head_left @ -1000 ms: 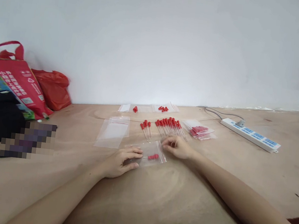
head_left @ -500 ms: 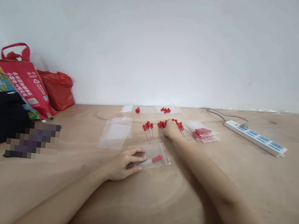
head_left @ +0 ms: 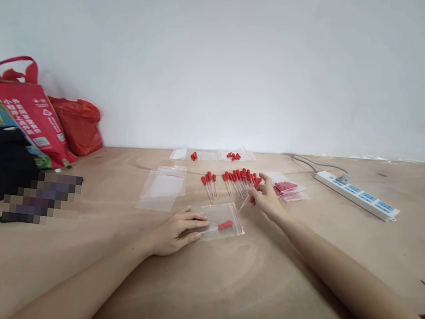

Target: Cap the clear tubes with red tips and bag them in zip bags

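Observation:
A clear zip bag lies flat on the table with one red-bulbed dropper inside. My left hand rests on the bag's left end, its fingers stretched out and lying flat. To the right of the bag, my right hand pinches a dropper, its clear tube pointing down toward the bag's zip edge. Just left of that hand is a row of several droppers, red bulbs facing the wall. A smaller group of droppers lies farther left.
Flat zip bags lie left of the droppers. Bags with red bulbs inside are stacked at the right. Loose red bulbs sit near the wall. A power strip lies at the right; a red bag stands at the left.
My right hand has come back from the dropper row, moving right and nearer with a dropper in its fingers. My left hand has stayed on the bag.

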The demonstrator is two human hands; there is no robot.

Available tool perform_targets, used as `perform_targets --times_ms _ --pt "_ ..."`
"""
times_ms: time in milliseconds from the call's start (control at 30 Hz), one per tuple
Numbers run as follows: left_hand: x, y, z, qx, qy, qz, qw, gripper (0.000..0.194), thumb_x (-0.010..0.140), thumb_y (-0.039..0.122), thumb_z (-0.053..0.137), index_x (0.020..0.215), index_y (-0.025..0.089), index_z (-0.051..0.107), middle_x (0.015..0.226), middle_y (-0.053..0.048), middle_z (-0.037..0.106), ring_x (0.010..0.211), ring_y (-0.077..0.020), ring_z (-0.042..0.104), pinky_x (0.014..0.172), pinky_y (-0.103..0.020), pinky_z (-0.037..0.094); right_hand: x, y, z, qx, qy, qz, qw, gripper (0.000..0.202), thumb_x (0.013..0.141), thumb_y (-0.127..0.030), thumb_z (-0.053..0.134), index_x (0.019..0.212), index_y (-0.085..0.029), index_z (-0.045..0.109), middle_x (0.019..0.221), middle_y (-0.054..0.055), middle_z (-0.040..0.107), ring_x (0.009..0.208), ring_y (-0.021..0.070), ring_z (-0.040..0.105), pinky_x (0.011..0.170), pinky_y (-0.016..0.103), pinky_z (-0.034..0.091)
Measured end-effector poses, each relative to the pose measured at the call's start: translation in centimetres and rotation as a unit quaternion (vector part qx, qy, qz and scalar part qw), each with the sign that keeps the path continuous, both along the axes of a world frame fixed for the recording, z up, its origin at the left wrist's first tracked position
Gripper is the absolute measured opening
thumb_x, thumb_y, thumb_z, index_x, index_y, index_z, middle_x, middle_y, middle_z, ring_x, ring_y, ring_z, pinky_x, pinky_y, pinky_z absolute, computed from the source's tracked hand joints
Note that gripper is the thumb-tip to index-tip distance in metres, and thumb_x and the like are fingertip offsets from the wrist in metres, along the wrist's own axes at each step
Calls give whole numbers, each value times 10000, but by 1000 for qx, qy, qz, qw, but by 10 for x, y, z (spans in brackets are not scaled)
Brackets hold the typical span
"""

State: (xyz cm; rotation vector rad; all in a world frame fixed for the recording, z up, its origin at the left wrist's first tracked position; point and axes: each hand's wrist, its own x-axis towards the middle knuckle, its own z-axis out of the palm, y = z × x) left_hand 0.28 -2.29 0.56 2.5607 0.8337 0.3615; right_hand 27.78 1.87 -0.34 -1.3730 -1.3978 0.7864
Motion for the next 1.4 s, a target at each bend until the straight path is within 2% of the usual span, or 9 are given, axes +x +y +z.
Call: perform_targets --times_ms 133,367,600,800,1000,1133,1233,1300,1400 --pt "2 1 -1 -2 4 8 1000 337 863 301 422 1196 283 473 1250 -25 490 1158 -196 427 1042 -465 184 -6 -24 -9 -21 124 -22 992 551 709 -231 503 1184 -217 224 643 -48 458 503 129 521 485 283 469" --pt "1 1 -4 -1 18 9 1000 354 867 315 414 1216 268 445 1266 -30 475 1177 -191 409 1050 -457 172 -7 -23 -11 17 150 -45 987 514 709 -295 532 1133 -231 249 661 -52 453 522 121 528 505 286 482" --pt "1 -1 -2 -3 5 23 1000 444 859 343 424 1289 273 342 1351 -43 357 1239 -214 314 1028 -420 251 -19 -33 -21 -37 253 64 965 333 752 -421 487 959 -235 305 647 -45 509 553 114 559 533 278 477" --pt "0 -1 -3 -6 8 29 1000 464 852 342 435 1296 262 327 1342 -47 374 1237 -219 315 1023 -427 262 -23 -41 -19 -79 153 151 973 398 592 -415 674 839 -181 468 676 -42 517 428 35 437 405 190 375" --pt "0 -2 -2 -5 8 23 1000 461 857 342 429 1297 258 319 1320 -43 408 1230 -214 329 1039 -445 222 -27 -39 -20 -88 90 148 981 383 553 -395 711 763 -181 472 629 -48 537 347 33 391 293 163 284" --pt "1 -2 -1 -6 0 18 1000 451 857 325 429 1292 261 326 1309 -38 424 1226 -212 337 1042 -440 212 -32 -39 -20 -85 56 226 969 317 607 -449 663 645 -153 556 546 -23 559 443 76 486 422 196 394" --pt "1 -1 -2 -2 -3 16 1000 443 847 303 441 1276 251 345 1285 -42 451 1211 -210 360 1039 -442 217 -31 -39 -21 -75 39 280 956 332 693 -478 563 702 -150 610 584 -2 607 523 108 540 525 238 435" --pt "1 0 -2 0 -3 13 1000 418 844 308 447 1251 244 373 1274 -44 463 1203 -208 371 1041 -441 214 -26 -37 -19 -68 4 261 963 301 724 -434 534 788 -153 623 636 6 628 517 107 536 517 237 428" --pt "1 -1 -1 -2 0 14 1000 370 845 330 445 1202 238 411 1270 -48 465 1198 -202 379 1040 -427 226 -12 -24 -14 -17 -109 147 983 187 716 -308 543 798 -161 623 695 21 641 537 111 533 536 237 425"
